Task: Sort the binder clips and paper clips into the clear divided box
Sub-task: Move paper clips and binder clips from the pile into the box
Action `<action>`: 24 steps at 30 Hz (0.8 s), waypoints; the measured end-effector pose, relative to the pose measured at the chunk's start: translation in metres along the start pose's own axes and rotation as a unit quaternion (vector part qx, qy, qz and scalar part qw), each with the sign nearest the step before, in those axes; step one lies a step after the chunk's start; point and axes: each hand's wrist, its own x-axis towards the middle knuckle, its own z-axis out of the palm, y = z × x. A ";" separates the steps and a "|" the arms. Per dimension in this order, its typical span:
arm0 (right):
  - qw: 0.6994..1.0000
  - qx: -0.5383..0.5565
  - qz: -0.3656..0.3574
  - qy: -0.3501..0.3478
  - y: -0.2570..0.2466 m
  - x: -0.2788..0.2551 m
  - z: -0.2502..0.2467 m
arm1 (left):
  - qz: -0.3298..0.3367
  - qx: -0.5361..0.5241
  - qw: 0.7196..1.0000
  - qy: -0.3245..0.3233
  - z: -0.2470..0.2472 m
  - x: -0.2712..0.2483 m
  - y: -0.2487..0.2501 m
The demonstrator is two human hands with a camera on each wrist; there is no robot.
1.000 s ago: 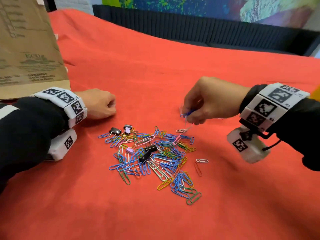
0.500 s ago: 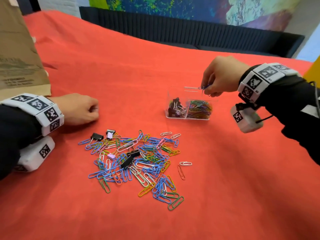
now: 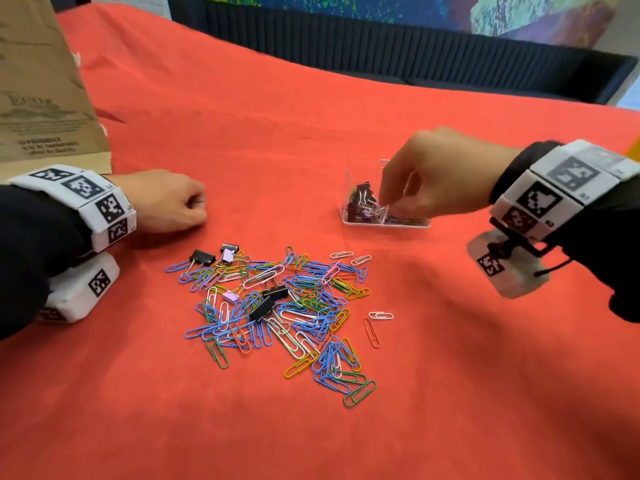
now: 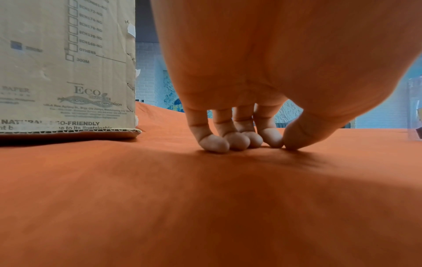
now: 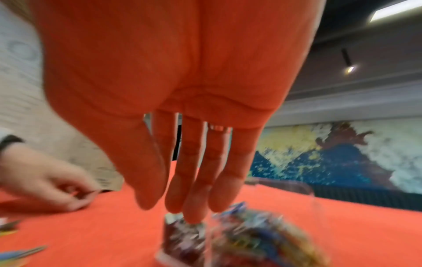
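Your right hand [image 3: 440, 174] hung over the clear box [image 3: 360, 168], fingers [image 5: 194, 189] apart and empty. Your left hand [image 3: 166, 200] rested loosely curled, empty, on the bench [image 3: 450, 393]. You needed each paper clip dropped past the divider, away from the binder clips [image 3: 363, 202].

Your clear divided box [image 3: 349, 188] stands upright on the red tabletop [image 3: 450, 375], beyond and to the right of the loose pile; its left compartment holds black and lilac binder clips [image 3: 363, 202], its right compartment coloured paper clips [image 5: 255, 240]. Your pile of paper clips [image 3: 294, 313] lies flat and tangled, with several black and lilac binder clips [image 3: 202, 257] scattered among it.
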 end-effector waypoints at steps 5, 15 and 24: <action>0.982 0.028 -0.099 -0.161 -0.031 -0.010 0.034 | -0.006 -0.001 1.000 -0.001 0.000 -0.001 0.001; 0.979 0.013 -0.166 -0.115 -0.062 -0.020 0.050 | -0.007 -0.003 1.000 -0.005 0.000 -0.001 0.003; 0.988 0.068 -0.113 -0.086 -0.042 -0.027 0.037 | -0.015 -0.002 1.000 -0.004 -0.002 -0.003 0.004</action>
